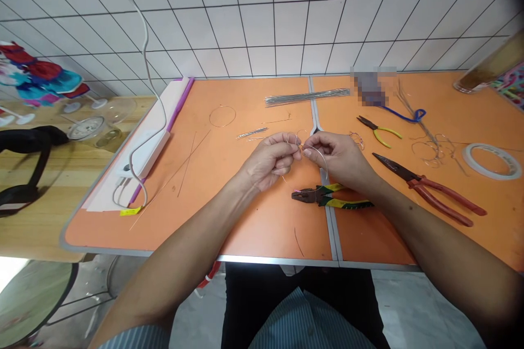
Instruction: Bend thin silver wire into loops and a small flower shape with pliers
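Both hands meet over the middle of the orange table, pinching a thin wire [326,162] bent into a loop. My left hand [276,158] has its thumb and fingers closed on the wire near its crossing. Close beside it, my right hand [338,155] pinches the same wire from the right. The loop curves down between and below the hands. Under the right hand lie combination pliers [313,195] with yellow-green and black handles, their jaws pointing left. Whether the wire ends are twisted together is too small to tell.
Red-handled long-nose pliers [426,182], small yellow-handled pliers [379,130] and a roll of white tape [491,161] lie right. Straight wires [295,99] lie at the back, a wire ring [222,116] left of them. A power strip [149,154] with its cable sits left.
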### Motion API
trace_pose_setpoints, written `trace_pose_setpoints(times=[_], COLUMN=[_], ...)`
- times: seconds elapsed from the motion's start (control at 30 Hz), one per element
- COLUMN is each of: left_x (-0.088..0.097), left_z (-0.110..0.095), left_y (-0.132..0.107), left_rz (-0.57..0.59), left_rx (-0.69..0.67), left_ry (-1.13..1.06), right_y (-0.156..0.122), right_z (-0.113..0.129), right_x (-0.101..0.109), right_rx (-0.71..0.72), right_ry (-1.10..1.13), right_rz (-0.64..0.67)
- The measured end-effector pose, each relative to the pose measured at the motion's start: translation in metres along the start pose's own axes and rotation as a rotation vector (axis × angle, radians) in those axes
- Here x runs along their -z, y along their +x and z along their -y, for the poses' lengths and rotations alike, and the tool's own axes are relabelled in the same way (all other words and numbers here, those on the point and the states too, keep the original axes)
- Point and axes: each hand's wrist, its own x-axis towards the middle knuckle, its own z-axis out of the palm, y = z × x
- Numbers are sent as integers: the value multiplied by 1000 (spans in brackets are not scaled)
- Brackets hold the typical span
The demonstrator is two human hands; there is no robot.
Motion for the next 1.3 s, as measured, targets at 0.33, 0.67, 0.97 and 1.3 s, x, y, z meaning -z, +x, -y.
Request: trace_pose_setpoints(times=[0.33, 0.67, 0.97, 1.3], left_x=[0, 0, 1, 3], left_z=[-3, -1, -4, -5], left_y=[0, 1, 1, 3], left_rz=[-54, -47, -53, -95], left_rx=[-4, 18, 7, 0], left_ry=[1, -12, -37, -14], right_y=[0, 1, 1, 4], right_z=[3, 1, -2, 0], right_x=[-1, -2, 1, 6], right_rx=[-12, 6, -12, -27], right_ry=[45, 56, 4, 80], right_rz=[6, 15, 4, -77])
